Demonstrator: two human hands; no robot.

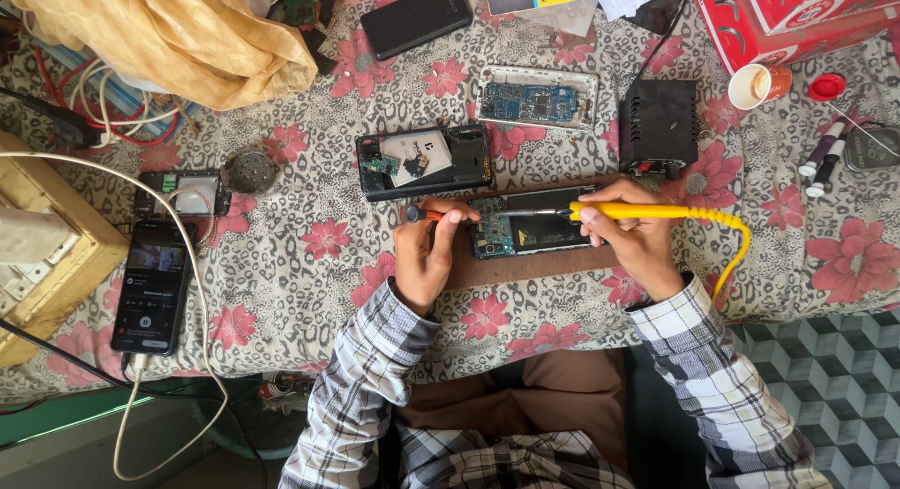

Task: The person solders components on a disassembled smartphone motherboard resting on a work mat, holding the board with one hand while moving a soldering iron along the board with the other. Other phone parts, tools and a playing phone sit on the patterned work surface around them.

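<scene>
yellow soldering iron (647, 210) sits gripped in the right hand (630, 238), fingers wrapped closed around its handle, its metal tip pointing left over an opened phone (534, 232). that phone, circuit board exposed, lies on a brown wooden strip (534, 266) near the front edge of the table (309, 283), which is covered in a grey cloth with pink flowers. the left hand (427, 255) pinches a small orange-handled tool (424, 213) just beside the phone's left end. behind it, toward the middle of the table, lie a black phone frame (424, 162) and a white-framed circuit board (536, 99). a black box (658, 126) stands to the right of those. near the left edge a lit phone (152, 285) lies plugged into a white cable (192, 264). a paper cup (757, 84) lies tipped near the back right corner.
</scene>
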